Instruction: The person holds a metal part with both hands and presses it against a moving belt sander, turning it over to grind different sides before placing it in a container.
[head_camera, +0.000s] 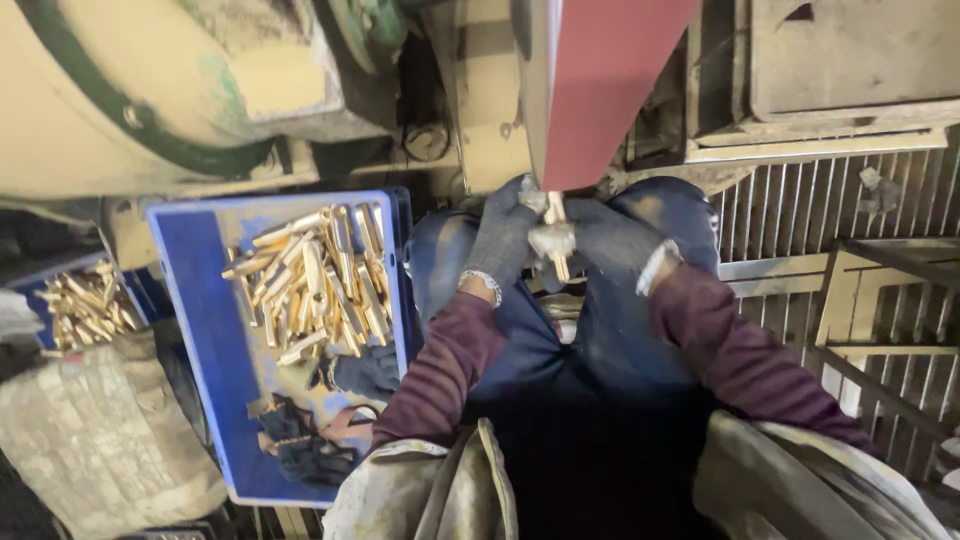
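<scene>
Both my hands wear dark grey knit gloves and meet at the lower end of a dark red sanding belt (600, 90). My left hand (500, 240) and my right hand (610, 245) together grip a small brass part (553, 235), its top end pressed against the belt's bottom edge. My maroon sleeves and blue-trousered knees lie below the hands.
A blue plastic tray (200, 330) at my left holds a pile of brass parts (315, 280) and spare dark gloves (305, 455). Another blue bin of brass parts (85, 305) sits further left. A cream machine housing (120, 90) fills the top left; a metal grating (810, 210) is at the right.
</scene>
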